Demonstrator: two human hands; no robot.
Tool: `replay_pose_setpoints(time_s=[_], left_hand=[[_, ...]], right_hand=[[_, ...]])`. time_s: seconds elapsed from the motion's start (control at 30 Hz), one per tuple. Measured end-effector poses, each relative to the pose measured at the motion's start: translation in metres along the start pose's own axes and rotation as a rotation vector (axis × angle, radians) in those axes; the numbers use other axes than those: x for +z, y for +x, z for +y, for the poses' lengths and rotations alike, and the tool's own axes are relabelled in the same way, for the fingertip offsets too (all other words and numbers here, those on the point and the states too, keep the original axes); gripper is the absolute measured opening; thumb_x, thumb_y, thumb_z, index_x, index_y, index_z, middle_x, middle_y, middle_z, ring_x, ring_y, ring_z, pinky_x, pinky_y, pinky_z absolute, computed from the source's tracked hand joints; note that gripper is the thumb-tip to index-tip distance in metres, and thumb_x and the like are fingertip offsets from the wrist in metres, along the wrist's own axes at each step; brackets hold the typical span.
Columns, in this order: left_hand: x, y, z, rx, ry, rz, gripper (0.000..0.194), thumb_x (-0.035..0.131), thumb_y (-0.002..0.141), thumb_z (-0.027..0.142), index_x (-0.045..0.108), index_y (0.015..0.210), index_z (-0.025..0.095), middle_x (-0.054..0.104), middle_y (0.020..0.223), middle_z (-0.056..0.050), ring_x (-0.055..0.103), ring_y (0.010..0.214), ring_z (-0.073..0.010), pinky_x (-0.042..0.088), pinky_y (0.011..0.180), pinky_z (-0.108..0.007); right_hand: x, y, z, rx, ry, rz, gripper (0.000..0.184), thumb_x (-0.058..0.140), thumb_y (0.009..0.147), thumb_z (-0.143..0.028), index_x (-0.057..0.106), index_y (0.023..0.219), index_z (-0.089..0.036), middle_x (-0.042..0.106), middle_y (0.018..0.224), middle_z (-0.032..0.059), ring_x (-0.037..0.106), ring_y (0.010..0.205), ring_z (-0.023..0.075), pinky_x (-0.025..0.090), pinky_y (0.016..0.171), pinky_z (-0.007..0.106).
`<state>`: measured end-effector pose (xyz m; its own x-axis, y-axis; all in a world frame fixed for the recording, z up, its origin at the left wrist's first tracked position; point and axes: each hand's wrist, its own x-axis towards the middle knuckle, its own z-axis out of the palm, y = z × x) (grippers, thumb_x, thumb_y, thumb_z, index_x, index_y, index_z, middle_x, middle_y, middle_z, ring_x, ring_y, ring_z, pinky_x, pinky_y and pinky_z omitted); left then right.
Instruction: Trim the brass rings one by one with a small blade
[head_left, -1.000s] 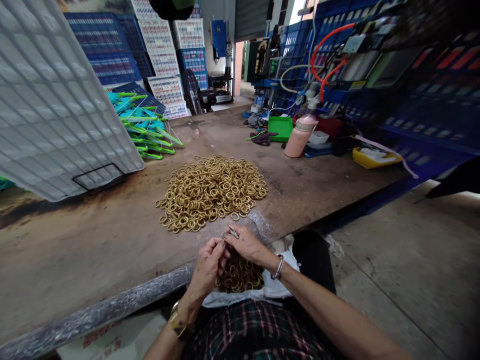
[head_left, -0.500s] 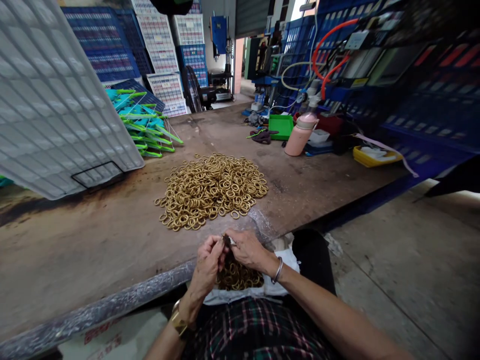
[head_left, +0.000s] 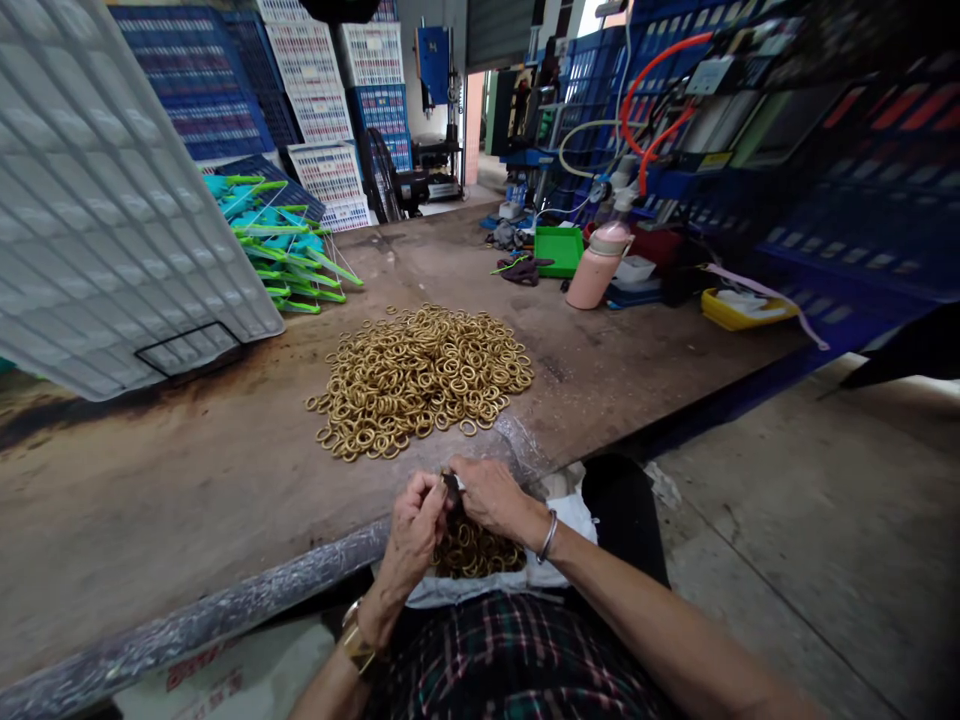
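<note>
Over my lap, at the table's near edge, my left hand (head_left: 417, 515) and my right hand (head_left: 489, 494) meet at the fingertips. Both are closed in a pinch around a small dark piece (head_left: 451, 482), too small and covered to make out. Just under them, a heap of brass-coloured rings (head_left: 480, 552) lies on a white cloth or sack (head_left: 574, 525) in my lap, partly hidden by my hands. A larger pile of golden rings (head_left: 427, 375) is spread on the brown table (head_left: 247, 460) in front of me.
At the left a white plastic crate (head_left: 135, 220) leans beside green and turquoise hangers (head_left: 292, 260). Farther right stand a pink bottle (head_left: 596, 270), a green tray (head_left: 559, 252) and a yellow dish (head_left: 739, 312). Machinery with orange hoses (head_left: 637, 100) and stacked crates (head_left: 322, 90) are behind.
My hands stay pinched together in nearly the same place, with only small finger movements. The whole view has shifted slightly; the ring piles look the same.
</note>
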<state>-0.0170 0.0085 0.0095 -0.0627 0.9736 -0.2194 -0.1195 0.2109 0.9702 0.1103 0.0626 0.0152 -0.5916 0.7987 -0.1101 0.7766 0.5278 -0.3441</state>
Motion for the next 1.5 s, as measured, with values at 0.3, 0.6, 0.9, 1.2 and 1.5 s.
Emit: replay_pose_setpoints(time_s=[0.3,0.6,0.9,1.2,1.5], left_hand=[[0.005,-0.013,0.009,-0.154,-0.380,-0.072,0.030,0.062,0.072,0.043,0.049,0.069,0.016,0.056,0.064,0.001,0.041,0.043,-0.0047,0.028,0.034,-0.015],[-0.002,-0.004,0.010,-0.294,-0.705,0.002,0.021,0.069,0.067,0.028,0.056,0.078,0.016,0.061,0.068,-0.001,0.054,0.055,-0.0097,0.035,0.039,-0.015],[-0.011,0.008,0.003,-0.430,-0.817,0.111,0.015,0.065,0.068,0.015,0.053,0.060,0.012,0.060,0.065,-0.004,0.058,0.058,-0.0129,0.040,0.039,-0.018],[-0.008,0.009,0.007,-0.330,-0.722,0.056,0.031,0.074,0.060,0.032,0.050,0.069,0.015,0.050,0.056,0.005,0.040,0.041,-0.0028,0.023,0.034,-0.013],[-0.001,0.016,0.007,-0.164,-0.329,0.142,0.043,0.064,0.066,0.047,0.050,0.095,0.018,0.049,0.054,0.007,0.036,0.038,-0.0035,0.021,0.033,-0.013]], right_hand=[[-0.008,0.023,0.019,0.296,-0.106,0.146,0.022,0.039,0.082,-0.015,0.048,0.101,-0.016,0.065,0.091,0.0099,0.061,0.081,0.0196,0.036,0.063,0.026],[-0.008,0.039,0.025,0.403,-0.131,0.176,0.021,0.040,0.087,-0.026,0.042,0.105,-0.016,0.065,0.089,0.0097,0.062,0.080,0.0207,0.036,0.062,0.027],[-0.002,0.038,0.034,0.364,-0.116,0.227,0.018,0.041,0.086,-0.023,0.044,0.102,-0.018,0.066,0.085,0.0067,0.063,0.077,0.0197,0.034,0.059,0.026],[-0.009,0.039,0.038,0.342,-0.102,0.181,0.019,0.042,0.085,-0.026,0.046,0.100,-0.015,0.065,0.085,0.0086,0.062,0.074,0.0194,0.032,0.059,0.026],[-0.003,0.019,0.032,-0.019,0.224,0.261,0.008,0.045,0.084,-0.022,0.049,0.089,-0.019,0.058,0.075,0.0011,0.053,0.067,0.0135,0.032,0.061,0.022]])
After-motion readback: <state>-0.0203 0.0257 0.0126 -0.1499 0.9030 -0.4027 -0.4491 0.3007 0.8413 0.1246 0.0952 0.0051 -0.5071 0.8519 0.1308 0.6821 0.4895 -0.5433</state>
